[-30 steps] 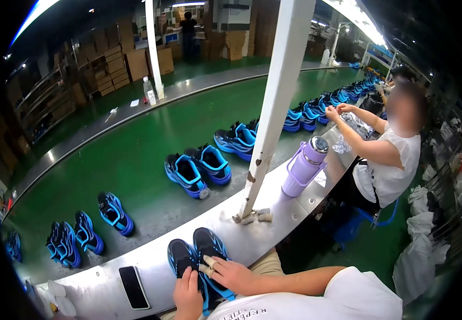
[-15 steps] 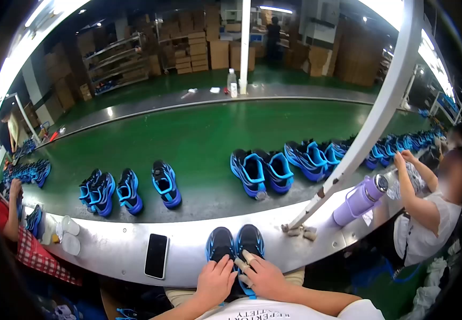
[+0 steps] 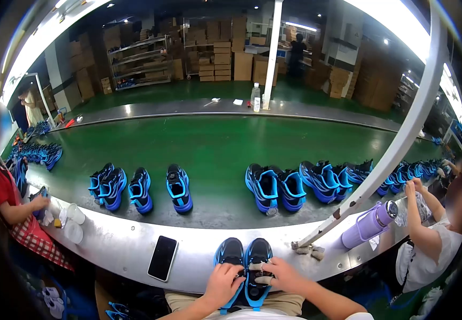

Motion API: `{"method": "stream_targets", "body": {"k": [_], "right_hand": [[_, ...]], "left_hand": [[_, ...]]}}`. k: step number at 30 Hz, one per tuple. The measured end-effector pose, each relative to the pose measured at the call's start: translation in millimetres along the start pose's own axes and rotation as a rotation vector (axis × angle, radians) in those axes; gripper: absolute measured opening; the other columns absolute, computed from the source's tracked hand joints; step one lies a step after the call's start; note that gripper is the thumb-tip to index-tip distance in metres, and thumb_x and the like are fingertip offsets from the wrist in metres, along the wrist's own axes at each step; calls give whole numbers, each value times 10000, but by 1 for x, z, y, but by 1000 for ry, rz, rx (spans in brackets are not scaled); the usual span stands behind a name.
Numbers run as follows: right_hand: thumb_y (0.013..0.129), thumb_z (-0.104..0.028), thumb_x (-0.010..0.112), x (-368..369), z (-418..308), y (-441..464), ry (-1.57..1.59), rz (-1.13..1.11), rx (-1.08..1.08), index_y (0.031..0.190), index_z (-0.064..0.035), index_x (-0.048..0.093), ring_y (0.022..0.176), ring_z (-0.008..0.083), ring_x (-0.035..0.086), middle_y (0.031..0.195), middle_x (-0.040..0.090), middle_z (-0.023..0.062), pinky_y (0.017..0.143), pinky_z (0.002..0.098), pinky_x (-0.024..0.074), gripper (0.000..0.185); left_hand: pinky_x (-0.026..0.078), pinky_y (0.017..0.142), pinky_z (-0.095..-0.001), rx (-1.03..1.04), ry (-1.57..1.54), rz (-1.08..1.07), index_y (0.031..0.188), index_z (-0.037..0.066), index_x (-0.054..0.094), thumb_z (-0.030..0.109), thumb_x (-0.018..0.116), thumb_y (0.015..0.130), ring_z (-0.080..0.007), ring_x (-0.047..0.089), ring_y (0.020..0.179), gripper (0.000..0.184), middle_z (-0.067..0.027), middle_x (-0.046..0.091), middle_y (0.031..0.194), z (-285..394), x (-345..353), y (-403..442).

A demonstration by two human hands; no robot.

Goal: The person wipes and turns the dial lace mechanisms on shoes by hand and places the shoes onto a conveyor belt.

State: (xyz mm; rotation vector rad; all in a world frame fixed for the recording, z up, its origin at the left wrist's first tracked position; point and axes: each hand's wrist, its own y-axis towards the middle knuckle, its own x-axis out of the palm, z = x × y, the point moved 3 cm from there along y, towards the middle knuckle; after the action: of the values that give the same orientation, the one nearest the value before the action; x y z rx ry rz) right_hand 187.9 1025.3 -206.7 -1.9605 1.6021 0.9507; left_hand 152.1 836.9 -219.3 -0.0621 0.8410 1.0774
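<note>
Two black-and-blue sneakers stand side by side in front of me on the metal ledge, toes pointing away. My left hand is on the left sneaker, with its fingers curled at the lace area. My right hand has pale covers on some fingers and is closed at the laces of the right sneaker. The fingertips partly hide the laces, so the exact grip on them is hard to see. The openings of both sneakers face my body.
Left of the sneakers lies a black-screened phone. A purple bottle stands right, beyond a white slanted post. Matching sneakers stand on the green belt. One person sits right, another left.
My hands have gone from lying flatter over the sneakers to curled fingers at the laces, uncovering more of the right sneaker. The view has shifted. The left person's hand is lower, near the ledge.
</note>
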Motion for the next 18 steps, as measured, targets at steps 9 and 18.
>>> {"method": "stream_targets", "body": {"k": [9, 18], "right_hand": [[802, -276, 699, -8, 9, 3, 67, -106, -7, 1089, -138, 660, 795, 291, 548, 820, 572, 117, 712, 359, 453, 321], [770, -297, 726, -12, 8, 6, 65, -183, -15, 1081, -169, 677, 719, 270, 535, 736, 512, 99, 657, 362, 438, 340]], "left_hand": [[443, 752, -373, -175, -196, -102, 944, 45, 639, 138, 721, 752, -303, 553, 835, 228, -108, 601, 891, -8, -7, 6], [451, 786, -362, -144, -122, -234, 947, 68, 661, 178, 699, 787, -280, 570, 872, 198, -77, 634, 915, -15, -8, 4]]}}
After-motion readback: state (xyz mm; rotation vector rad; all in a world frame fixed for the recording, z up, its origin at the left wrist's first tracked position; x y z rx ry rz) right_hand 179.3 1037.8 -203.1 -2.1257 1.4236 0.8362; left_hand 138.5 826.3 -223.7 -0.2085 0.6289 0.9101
